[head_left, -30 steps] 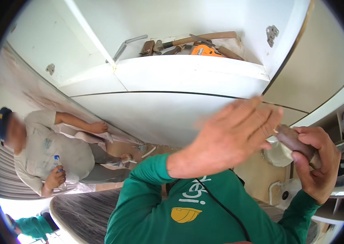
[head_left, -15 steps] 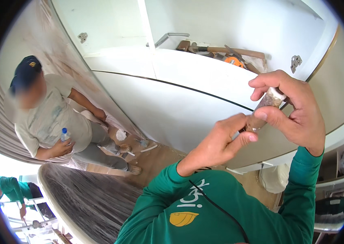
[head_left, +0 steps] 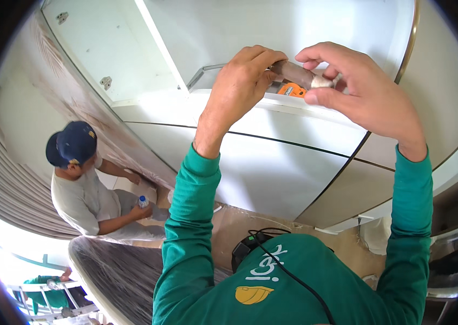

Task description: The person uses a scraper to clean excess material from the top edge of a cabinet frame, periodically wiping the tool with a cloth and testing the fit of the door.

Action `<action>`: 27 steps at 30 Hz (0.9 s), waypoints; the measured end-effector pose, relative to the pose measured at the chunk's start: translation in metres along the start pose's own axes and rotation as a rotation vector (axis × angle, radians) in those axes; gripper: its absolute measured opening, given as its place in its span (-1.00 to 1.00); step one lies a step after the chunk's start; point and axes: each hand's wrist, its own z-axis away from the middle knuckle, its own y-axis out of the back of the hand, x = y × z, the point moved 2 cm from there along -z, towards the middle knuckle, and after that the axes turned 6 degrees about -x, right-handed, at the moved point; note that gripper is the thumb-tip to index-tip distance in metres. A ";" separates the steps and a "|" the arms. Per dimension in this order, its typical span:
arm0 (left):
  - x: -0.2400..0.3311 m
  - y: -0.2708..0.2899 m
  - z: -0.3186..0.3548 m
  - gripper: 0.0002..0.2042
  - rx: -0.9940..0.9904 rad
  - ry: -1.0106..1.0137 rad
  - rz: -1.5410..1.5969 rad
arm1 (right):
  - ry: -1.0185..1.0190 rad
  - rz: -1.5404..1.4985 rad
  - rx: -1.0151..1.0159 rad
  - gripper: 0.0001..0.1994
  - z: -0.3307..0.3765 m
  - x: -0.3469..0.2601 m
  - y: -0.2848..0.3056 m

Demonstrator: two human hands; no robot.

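The left hand (head_left: 242, 81) is closed around the left end of a brown cylinder (head_left: 294, 73). The right hand (head_left: 348, 84) is located at the opposite end, beside a white end section (head_left: 322, 82). Its index finger and thumb are spread apart, and the other fingers curl behind the white section; firm contact cannot be confirmed. The brown cylinder is positioned between both hands, tilted down toward the right, and appears in front of the far white cabinet (head_left: 272, 143). Its exact depth relative to the cabinet opening cannot be determined.

Below the brown cylinder, an orange tape measure (head_left: 292, 90) rests inside the cabinet, partly covered by the hands. To the left of the left hand, a grey angled metal bracket (head_left: 199, 75) lies beside a white vertical divider (head_left: 159, 38). A metal hinge plate (head_left: 106, 82) is fixed in the left compartment.

Both forearms are covered by green sleeves (head_left: 188, 216). A black cable (head_left: 299, 281) runs down the front of the green shirt (head_left: 315, 271).

At left, a co-worker (head_left: 85, 197) in a navy cap (head_left: 75, 143) holds a blue-capped bottle (head_left: 143, 202). Near left, clear plastic film covers a dark, pale-rimmed surface (head_left: 120, 271).
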 end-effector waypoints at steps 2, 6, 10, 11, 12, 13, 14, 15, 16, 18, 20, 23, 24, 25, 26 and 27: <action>-0.009 -0.009 -0.011 -0.69 -0.031 -0.002 0.016 | 0.037 0.134 0.102 -0.55 -0.007 0.019 -0.002; -0.026 -0.021 -0.013 -0.68 -0.015 0.035 0.127 | -0.080 0.095 0.094 -0.43 -0.019 0.023 0.001; -0.042 -0.023 -0.011 -0.67 -0.059 0.271 0.432 | -0.207 0.060 0.230 -0.32 -0.012 0.034 -0.006; -0.044 -0.021 -0.011 -0.67 -0.058 0.168 0.379 | -0.265 0.059 0.263 -0.29 -0.010 0.040 -0.009; -0.049 -0.019 -0.010 -0.67 -0.064 0.067 0.327 | -0.327 0.050 0.297 -0.26 -0.010 0.042 -0.012; -0.050 -0.019 -0.010 -0.67 -0.067 -0.034 0.274 | -0.381 -0.098 0.354 -0.24 -0.008 0.040 -0.017; -0.048 -0.019 -0.007 -0.66 -0.007 -0.071 0.365 | -0.431 -0.247 0.410 -0.23 -0.004 0.032 -0.026; -0.041 -0.022 0.001 -0.65 0.049 -0.106 0.459 | -0.481 -0.398 0.467 -0.21 0.003 0.025 -0.036; -0.031 -0.025 0.007 -0.64 0.109 -0.146 0.559 | -0.490 -0.545 0.460 -0.21 0.016 0.025 -0.053; -0.002 -0.022 0.029 -0.51 0.217 -0.219 0.595 | -0.501 -0.845 0.415 -0.21 0.038 0.009 -0.096; 0.023 -0.029 0.062 -0.47 0.209 -0.182 0.887 | -0.447 -1.270 0.408 -0.27 0.045 -0.006 -0.135; 0.053 -0.044 0.113 -0.46 0.234 -0.054 1.020 | -0.215 -1.662 0.467 -0.45 0.041 -0.024 -0.186; 0.055 -0.047 0.124 -0.45 0.240 -0.048 0.959 | -0.220 -1.719 0.500 -0.49 0.037 -0.025 -0.192; 0.055 -0.045 0.134 -0.42 0.214 0.016 0.842 | -0.226 -1.774 0.538 -0.54 0.035 -0.026 -0.198; 0.055 -0.038 0.142 -0.38 0.188 0.081 0.724 | -0.253 -1.841 0.547 -0.58 0.033 -0.021 -0.204; 0.053 -0.021 0.147 -0.33 0.067 0.129 0.612 | -0.276 -1.905 0.561 -0.62 0.031 -0.017 -0.209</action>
